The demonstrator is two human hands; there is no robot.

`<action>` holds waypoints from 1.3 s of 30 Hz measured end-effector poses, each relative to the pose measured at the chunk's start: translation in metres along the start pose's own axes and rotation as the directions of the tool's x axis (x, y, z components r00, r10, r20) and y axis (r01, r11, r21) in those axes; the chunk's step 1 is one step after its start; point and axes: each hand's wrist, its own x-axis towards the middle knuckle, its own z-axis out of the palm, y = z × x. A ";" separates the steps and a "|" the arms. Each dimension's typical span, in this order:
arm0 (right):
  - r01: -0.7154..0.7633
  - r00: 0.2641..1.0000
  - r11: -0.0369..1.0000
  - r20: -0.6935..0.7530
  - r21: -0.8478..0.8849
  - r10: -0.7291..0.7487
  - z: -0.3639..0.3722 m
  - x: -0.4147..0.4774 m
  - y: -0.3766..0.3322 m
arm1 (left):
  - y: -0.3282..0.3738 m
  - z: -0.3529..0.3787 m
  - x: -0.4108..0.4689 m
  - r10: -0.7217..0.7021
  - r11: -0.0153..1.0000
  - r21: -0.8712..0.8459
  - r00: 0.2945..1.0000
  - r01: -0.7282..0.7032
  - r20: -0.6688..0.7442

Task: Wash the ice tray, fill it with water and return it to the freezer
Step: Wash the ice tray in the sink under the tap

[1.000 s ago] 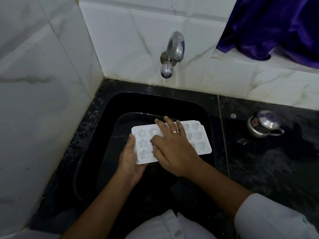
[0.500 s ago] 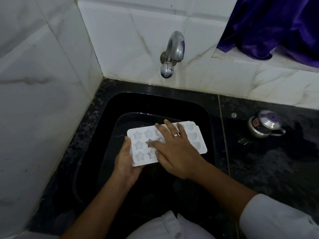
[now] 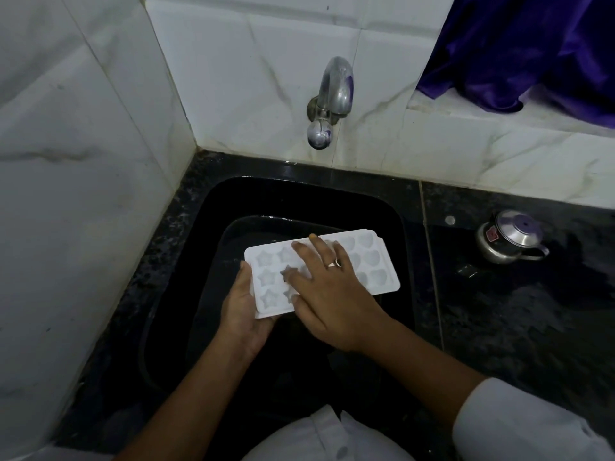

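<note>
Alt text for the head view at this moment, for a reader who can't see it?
A person holds a white ice tray over a black sink, the left hand gripping its left end while the right hand lies flat across the moulds. A steel tap on the wall above shows no stream; a small steel pot stands on the counter at right.

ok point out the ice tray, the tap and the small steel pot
ice tray (image 3: 374, 259): head view, on a cell near its right end.
tap (image 3: 334, 83): head view, on the curved spout.
small steel pot (image 3: 515, 232): head view, on its domed lid.
</note>
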 end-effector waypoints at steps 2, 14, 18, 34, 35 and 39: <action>-0.001 1.000 1.000 -0.008 0.011 0.001 -0.003 -0.002 0.010 | 0.002 -0.003 -0.001 0.008 1.000 0.005 1.000 -0.008 0.015; -0.044 0.999 0.998 -0.018 0.040 0.045 -0.009 0.003 0.003 | -0.003 0.001 -0.003 0.002 0.998 0.055 1.000 -0.003 0.006; -0.017 1.000 1.000 0.008 0.022 0.017 -0.003 -0.003 -0.002 | 0.001 -0.002 0.000 0.005 1.000 0.011 1.000 -0.005 -0.004; -0.052 0.998 0.998 -0.019 0.025 0.052 -0.011 -0.010 0.026 | 0.009 -0.010 0.000 0.059 0.997 0.042 0.998 -0.059 0.001; -0.078 0.997 0.996 -0.019 0.047 0.079 -0.013 -0.006 0.023 | 0.008 -0.009 0.001 0.054 0.997 0.048 0.999 -0.054 0.005; -0.055 0.998 0.998 -0.014 -0.004 0.055 -0.007 -0.002 0.009 | 0.007 -0.005 0.000 0.050 0.997 0.054 0.999 -0.050 0.004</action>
